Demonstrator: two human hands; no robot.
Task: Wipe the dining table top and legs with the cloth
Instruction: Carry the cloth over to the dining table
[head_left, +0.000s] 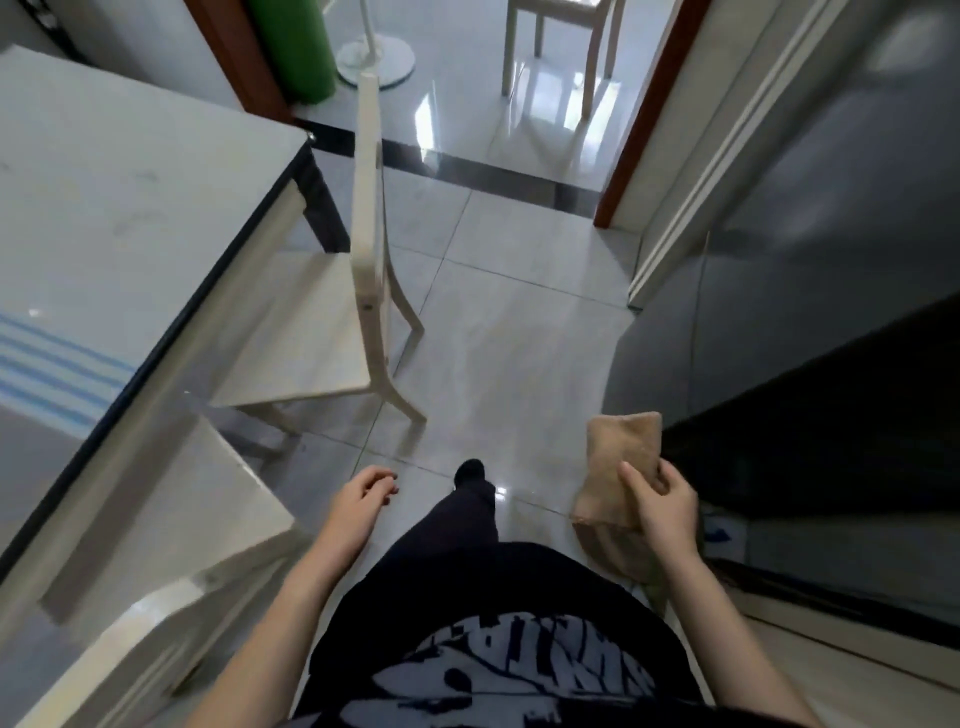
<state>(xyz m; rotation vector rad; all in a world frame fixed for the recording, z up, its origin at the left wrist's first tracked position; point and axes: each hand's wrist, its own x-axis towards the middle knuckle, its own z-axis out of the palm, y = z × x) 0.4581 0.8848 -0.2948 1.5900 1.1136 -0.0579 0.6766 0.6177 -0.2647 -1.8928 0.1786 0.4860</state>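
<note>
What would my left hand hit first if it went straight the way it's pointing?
Probably the splayed rear leg of the pale chair just ahead of the left hand. Depth is unclear, so it may pass above it.

Cloth (621, 462) is showing plain tan-brown. Table (114, 197) is reading pale grey-white with a black edge, and blue stripes (57, 364) are running across its near end. Chair (306, 338) is showing cream. Floor (498, 322) is showing light grey tiles, a dark band (493, 174) crossing it. Roll (293, 47) is showing bright green, door frame (641, 119) red-brown, panel (831, 234) glossy dark grey. Shirt (519, 660) is showing black with grey print.
</note>
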